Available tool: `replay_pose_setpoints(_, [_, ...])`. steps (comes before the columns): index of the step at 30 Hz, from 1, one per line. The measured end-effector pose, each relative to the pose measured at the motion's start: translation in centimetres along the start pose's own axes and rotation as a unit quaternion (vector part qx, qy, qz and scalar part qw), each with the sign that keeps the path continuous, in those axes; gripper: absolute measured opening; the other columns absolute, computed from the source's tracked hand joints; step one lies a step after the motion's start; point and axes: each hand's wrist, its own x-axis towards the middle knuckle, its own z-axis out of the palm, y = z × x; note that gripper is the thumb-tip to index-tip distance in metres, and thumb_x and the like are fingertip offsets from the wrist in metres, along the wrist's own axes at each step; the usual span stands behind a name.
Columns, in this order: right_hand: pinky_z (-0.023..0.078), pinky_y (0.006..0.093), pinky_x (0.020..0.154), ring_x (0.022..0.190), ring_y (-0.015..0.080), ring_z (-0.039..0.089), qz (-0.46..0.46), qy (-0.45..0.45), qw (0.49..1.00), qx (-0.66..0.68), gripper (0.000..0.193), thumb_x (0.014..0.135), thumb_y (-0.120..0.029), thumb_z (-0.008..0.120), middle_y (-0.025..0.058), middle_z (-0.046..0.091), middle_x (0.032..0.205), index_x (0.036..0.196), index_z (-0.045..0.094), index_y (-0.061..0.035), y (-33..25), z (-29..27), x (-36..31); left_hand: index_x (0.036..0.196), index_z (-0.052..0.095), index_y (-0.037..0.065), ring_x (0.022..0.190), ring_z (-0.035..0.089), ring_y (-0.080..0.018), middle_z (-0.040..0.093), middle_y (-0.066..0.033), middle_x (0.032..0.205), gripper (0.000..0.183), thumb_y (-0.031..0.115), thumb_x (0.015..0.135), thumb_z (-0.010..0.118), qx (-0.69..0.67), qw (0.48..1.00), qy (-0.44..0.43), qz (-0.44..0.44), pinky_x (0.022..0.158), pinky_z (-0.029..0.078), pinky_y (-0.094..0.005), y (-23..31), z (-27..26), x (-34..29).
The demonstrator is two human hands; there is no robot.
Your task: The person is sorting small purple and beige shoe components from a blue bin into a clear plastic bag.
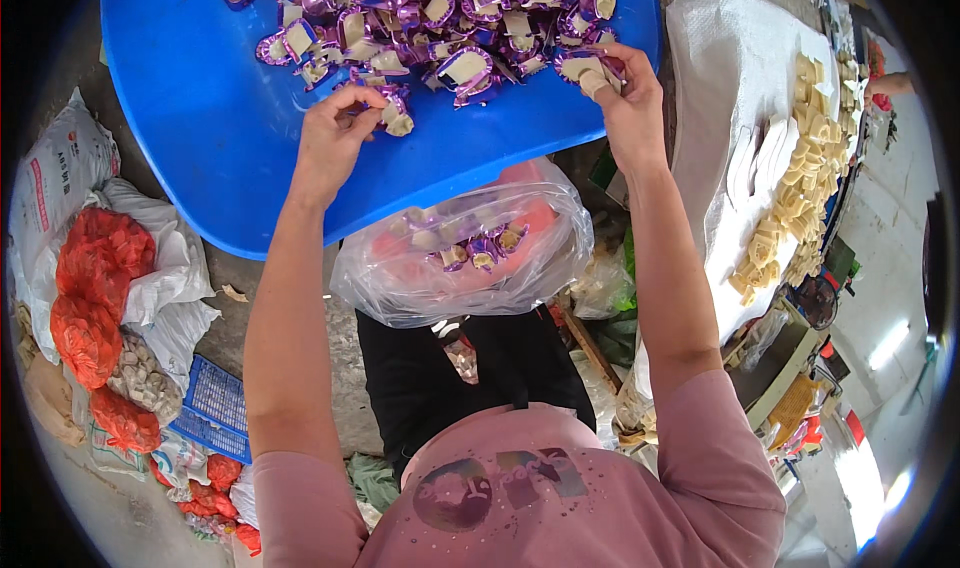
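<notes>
A blue table top (200,118) carries a heap of small shiny purple plastic pieces (465,68) with cream-coloured insides. Over its near edge, my left hand (335,138) pinches one purple-and-cream piece (397,118) between thumb and fingers. Farther right, my right hand (632,98) grips another purple-and-cream piece (590,72) at the border of the heap. Below the table edge, between my arms, a clear plastic bag (400,293) lines a pink tub (540,218). Several purple pieces (485,253) lie inside it.
Cream-coloured parts (790,198) lie on a white woven sack (715,78) at right. Left on the floor stand white sacks (75,158), red plastic bags (95,278) and a blue plastic crate (213,398). Another person's hand (890,84) shows at far right.
</notes>
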Motion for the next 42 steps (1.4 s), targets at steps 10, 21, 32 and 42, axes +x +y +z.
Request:
replay_pose_setpoints(10, [0.049,0.0259,0.073,0.083,0.0139,0.060,0.098,-0.088,0.963,0.235,0.026,0.085,0.003,0.055,0.0097,0.062,0.098,0.110,0.049,-0.0007,-1.6,0.0,-3.8,0.094,0.068,0.002,0.065,0.050,-0.0066,0.062,-0.0004,0.081,0.020,-0.004,0.088,0.050,-0.162,0.984,-0.014,-0.077,0.058,0.042,-0.0211,0.6,-0.7,-1.7])
replay_pose_setpoints(21, [0.048,0.0341,0.081,0.100,0.0250,0.059,0.091,-0.164,0.945,0.269,0.029,0.086,0.003,0.055,0.0170,0.057,0.115,0.112,0.049,-0.0073,-2.3,0.1,-6.7,0.089,0.064,0.000,0.076,0.059,-0.0096,0.063,-0.0045,0.084,0.018,-0.008,0.086,0.048,-0.327,0.933,-0.022,-0.146,0.066,0.047,-0.0218,0.4,-3.2,-3.0])
replay_pose_setpoints(32, [0.042,0.0442,0.092,0.108,0.0358,0.052,-0.048,-0.414,0.888,-0.193,0.039,0.076,0.001,0.060,0.0174,0.055,0.115,0.114,0.057,-0.0081,1.2,0.2,-15.4,0.089,0.063,0.002,0.094,0.059,-0.0223,0.059,-0.0164,0.106,0.020,-0.007,0.070,0.061,0.003,0.954,-0.295,-0.055,0.075,0.049,-0.0314,2.3,3.2,-12.6])
replay_pose_setpoints(42, [0.050,0.0335,0.063,0.078,0.0242,0.062,-0.110,-0.206,0.964,-0.129,0.029,0.079,-0.009,0.066,0.0158,0.060,0.096,0.107,0.059,-0.0033,-4.0,0.7,-8.1,0.104,0.063,0.006,0.088,0.064,-0.0276,0.061,-0.0179,0.106,0.029,0.000,0.076,0.059,0.271,0.958,-0.098,0.002,0.074,0.051,-0.0353,3.4,5.3,-13.0])
